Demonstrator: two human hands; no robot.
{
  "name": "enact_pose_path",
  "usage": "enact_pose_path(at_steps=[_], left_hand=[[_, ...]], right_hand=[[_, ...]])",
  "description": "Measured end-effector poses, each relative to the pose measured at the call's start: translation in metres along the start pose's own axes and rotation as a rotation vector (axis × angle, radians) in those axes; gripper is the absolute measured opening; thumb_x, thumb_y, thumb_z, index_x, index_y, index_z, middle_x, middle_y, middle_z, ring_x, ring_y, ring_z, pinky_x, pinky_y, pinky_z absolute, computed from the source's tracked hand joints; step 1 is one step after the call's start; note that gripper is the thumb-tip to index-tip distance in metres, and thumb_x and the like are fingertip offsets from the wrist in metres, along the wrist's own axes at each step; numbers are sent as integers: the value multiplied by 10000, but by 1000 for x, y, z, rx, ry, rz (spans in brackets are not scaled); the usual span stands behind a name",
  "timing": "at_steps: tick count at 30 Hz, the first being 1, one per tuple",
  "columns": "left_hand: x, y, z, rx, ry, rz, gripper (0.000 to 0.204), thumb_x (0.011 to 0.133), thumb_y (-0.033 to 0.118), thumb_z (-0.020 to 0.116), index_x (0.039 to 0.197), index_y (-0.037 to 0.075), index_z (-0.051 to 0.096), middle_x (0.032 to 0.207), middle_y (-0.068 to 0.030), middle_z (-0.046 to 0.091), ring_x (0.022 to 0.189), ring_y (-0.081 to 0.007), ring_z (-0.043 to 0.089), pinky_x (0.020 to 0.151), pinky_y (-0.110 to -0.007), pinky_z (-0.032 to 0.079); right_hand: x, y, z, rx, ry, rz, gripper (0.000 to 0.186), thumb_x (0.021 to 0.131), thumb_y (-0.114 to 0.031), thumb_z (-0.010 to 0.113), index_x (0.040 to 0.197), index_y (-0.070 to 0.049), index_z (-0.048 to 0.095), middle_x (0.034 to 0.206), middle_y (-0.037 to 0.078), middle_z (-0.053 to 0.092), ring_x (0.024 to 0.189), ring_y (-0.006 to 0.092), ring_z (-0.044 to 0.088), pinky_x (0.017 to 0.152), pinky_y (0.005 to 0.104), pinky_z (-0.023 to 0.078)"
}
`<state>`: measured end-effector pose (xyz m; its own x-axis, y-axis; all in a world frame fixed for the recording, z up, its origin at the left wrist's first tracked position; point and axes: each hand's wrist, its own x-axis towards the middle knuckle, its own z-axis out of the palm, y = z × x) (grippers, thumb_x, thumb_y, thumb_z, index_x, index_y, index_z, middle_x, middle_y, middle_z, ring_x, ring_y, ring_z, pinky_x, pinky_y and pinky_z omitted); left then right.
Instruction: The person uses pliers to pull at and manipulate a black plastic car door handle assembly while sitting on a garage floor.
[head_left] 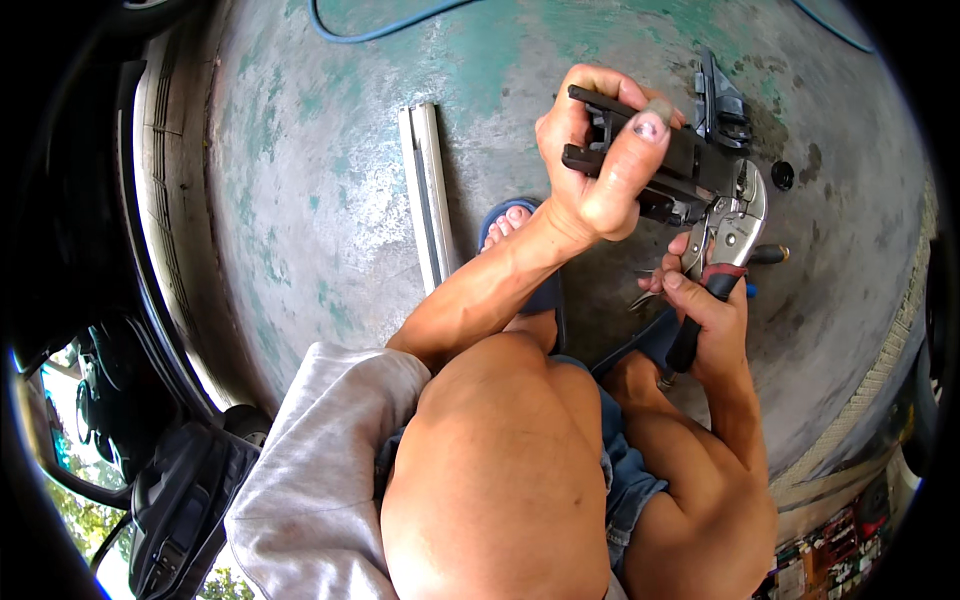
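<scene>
My left hand is closed around a black bracket-like part with two prongs sticking out toward the left. The thumb presses on its upper face. In my right hand is a pair of locking pliers with silver jaws and a black and red grip. Its jaws meet the right end of the black part; whether they are clamped on it I cannot tell. The fingers of the right hand wrap around the handles. Past the black part, another dark bracket piece lies on the floor.
A long pale metal rail lies on the worn green-grey floor, left of my sandalled foot. A small black round cap and a dark-handled tool are at the right. A blue hose curves along the far side; a black bag sits lower left.
</scene>
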<state>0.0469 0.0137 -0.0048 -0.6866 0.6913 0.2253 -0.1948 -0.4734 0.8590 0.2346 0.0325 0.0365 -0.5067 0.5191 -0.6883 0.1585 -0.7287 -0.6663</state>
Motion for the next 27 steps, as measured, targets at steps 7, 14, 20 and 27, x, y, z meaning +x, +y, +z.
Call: enact_pose_path(at_steps=[7,14,20,27], left_hand=[[1,3,0,-84,152,-163,224,933,216,521,977,-1,481,773,-221,648,754,-318,658,754,-434,550],[-4,-8,-2,-128,392,-364,248,929,264,521,970,18,521,792,-210,685,746,-295,675,738,-384,546],[-12,-20,-5,-274,559,-549,307,945,360,544,913,59,598,781,-81,651,681,-219,646,704,-365,546],[-14,-20,-6,-655,548,-1300,356,891,382,549,910,35,623,824,-144,701,725,-298,680,742,-428,583]], right_hand=[[3,9,-2,-149,-4,-128,352,784,69,599,1131,15,576,912,34,582,831,132,583,794,319,522],[21,23,-4,-420,189,-312,278,789,19,619,1066,7,610,843,12,595,762,82,548,701,247,465],[23,12,-11,-835,307,-484,387,737,-19,649,1118,28,601,809,116,624,733,233,640,732,324,510],[54,-8,-42,-1341,319,-1141,634,657,38,676,1271,42,518,1047,207,611,934,401,640,815,419,528]])
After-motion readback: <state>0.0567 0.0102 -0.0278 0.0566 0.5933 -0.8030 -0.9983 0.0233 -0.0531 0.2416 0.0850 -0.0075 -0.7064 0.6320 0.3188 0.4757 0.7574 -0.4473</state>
